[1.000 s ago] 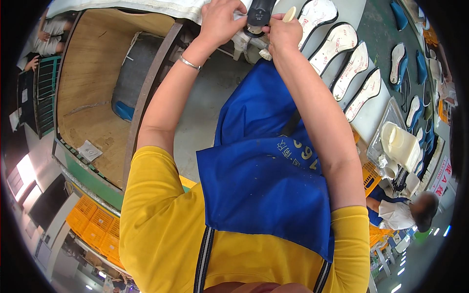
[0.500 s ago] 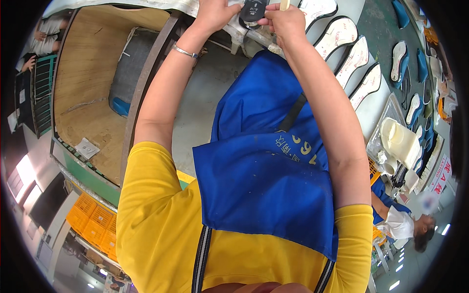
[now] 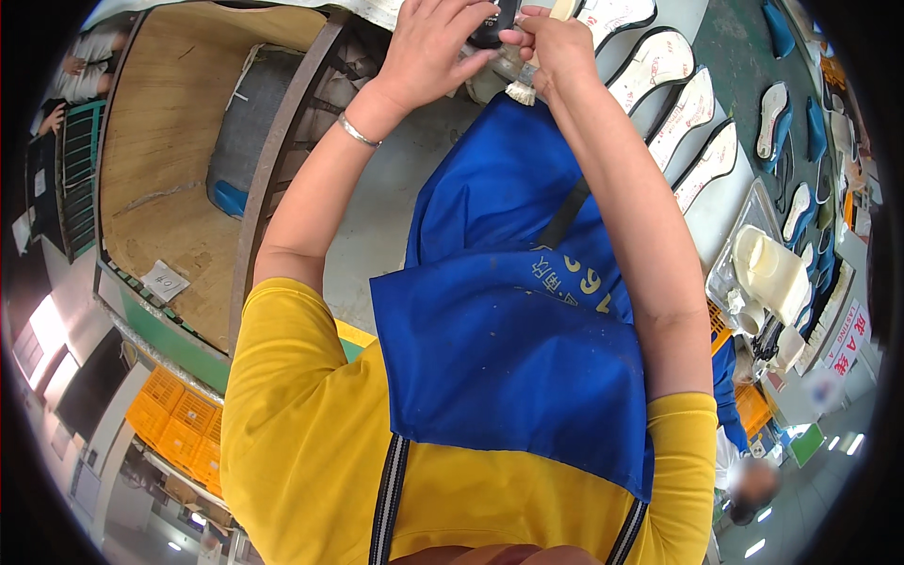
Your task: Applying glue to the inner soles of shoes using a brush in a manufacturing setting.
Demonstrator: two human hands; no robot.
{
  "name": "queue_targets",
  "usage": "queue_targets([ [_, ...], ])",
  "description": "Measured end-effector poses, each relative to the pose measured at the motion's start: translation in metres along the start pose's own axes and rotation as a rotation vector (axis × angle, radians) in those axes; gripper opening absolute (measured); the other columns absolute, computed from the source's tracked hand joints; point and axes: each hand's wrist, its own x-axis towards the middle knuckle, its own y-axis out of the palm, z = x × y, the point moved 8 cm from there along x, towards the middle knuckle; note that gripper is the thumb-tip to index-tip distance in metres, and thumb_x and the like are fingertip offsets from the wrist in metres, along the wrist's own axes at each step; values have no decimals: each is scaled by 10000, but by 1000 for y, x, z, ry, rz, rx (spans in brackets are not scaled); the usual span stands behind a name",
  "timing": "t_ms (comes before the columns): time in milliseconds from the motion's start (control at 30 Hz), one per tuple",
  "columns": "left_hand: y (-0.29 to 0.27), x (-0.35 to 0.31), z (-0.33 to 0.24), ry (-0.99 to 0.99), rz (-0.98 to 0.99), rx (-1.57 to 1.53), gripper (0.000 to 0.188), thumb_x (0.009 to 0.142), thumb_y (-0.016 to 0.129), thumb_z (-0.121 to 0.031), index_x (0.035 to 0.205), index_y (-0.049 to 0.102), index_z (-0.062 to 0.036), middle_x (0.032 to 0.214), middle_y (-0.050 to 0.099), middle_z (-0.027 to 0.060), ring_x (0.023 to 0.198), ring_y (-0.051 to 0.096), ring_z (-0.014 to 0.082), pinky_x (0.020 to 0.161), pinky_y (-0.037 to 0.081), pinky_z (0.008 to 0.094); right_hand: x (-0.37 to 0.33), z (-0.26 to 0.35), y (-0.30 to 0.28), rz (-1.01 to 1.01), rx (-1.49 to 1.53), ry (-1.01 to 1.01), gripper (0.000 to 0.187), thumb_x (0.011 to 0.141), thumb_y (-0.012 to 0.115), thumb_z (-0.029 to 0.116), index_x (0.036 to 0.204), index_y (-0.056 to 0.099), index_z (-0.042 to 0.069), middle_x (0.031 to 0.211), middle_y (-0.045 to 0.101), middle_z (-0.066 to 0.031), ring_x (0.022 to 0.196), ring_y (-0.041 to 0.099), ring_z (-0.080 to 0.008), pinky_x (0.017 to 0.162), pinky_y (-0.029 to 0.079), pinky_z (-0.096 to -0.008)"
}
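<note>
My left hand [image 3: 428, 47] is at the top of the view, its fingertips against a black sole-shaped piece [image 3: 492, 32] with small pale print. The thumb stands apart from the fingers. My right hand [image 3: 563, 52] grips a flat brush, its pale handle [image 3: 564, 8] passing up through the fingers. The brush's whitish bristles [image 3: 521, 92] point down past the palm. Thumb and fingertip of this hand meet the black piece's right edge. The piece's far end is cut off by the frame.
White insoles with black rims [image 3: 656, 64] lie in a row on a pale table at the right. Beyond are blue lasts [image 3: 815, 127] on a green surface, and a cream plastic container [image 3: 772, 273]. A wooden bin [image 3: 169, 122] stands at the left. A co-worker [image 3: 744, 476] is at lower right.
My left hand has moved right and slightly down, its thumb now stretched out below the black piece. The brush's bristles now show under my right hand. The co-worker has shifted.
</note>
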Motion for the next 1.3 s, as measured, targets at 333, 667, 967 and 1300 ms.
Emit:
queue_targets([
  [333,-1,6,-8,-207,246,152,293,713,683,-125,982,587,-61,1011,585,95,968,550,305,843,412,422,-4,1,10,80,71,161,135,881,545,-35,1010,582,-28,681,614,-108,493,602,-181,402,453,-278],
  [667,0,6,-12,-182,320,194,238,758,661,-128,984,607,-75,1059,583,100,1003,542,306,861,410,430,-15,38,17,162,-312,6,160,844,563,-18,991,614,-57,721,626,-121,494,610,-207,410,473,-317],
  [967,-4,16,-34,-83,317,353,229,795,655,-154,995,603,-57,1133,560,140,1049,521,312,879,403,442,-26,84,-33,173,-317,-253,223,839,577,27,1032,644,-63,729,626,-82,536,614,-163,457,425,-254],
  [1300,32,37,-14,-412,541,280,284,772,706,-242,889,553,-34,921,540,145,886,533,343,765,428,445,-111,103,-185,180,133,-318,416,993,472,287,1107,635,-79,1109,668,-223,624,519,-111,560,364,-226],
])
